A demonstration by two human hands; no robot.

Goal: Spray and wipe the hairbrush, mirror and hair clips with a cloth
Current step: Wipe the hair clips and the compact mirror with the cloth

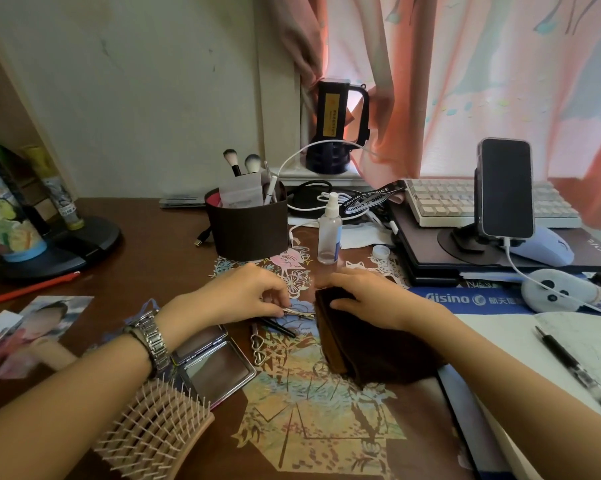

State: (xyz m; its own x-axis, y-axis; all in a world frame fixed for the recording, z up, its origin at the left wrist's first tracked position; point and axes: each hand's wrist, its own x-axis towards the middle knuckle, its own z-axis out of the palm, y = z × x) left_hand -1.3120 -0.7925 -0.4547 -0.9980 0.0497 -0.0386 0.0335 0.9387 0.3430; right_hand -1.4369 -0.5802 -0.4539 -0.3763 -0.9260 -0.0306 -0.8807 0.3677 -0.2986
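Silver metal hair clip (299, 312) pinched in the left hand (243, 294), low over the brown wooden desk (153, 237). Right hand (365, 292) presses flat, fingers curled onto the folded dark brown cloth (361, 344) just beside. Open rectangular compact mirror (219, 367) and beige paddle hairbrush (153, 427) crowd the near-left edge; clear plastic spray bottle (329, 233) stands behind, apart.

Brown brush holder (247, 226), phone on stand (505, 188) to its right (screen dark), keyboard (444, 200) between them, pen (576, 368) right foreground
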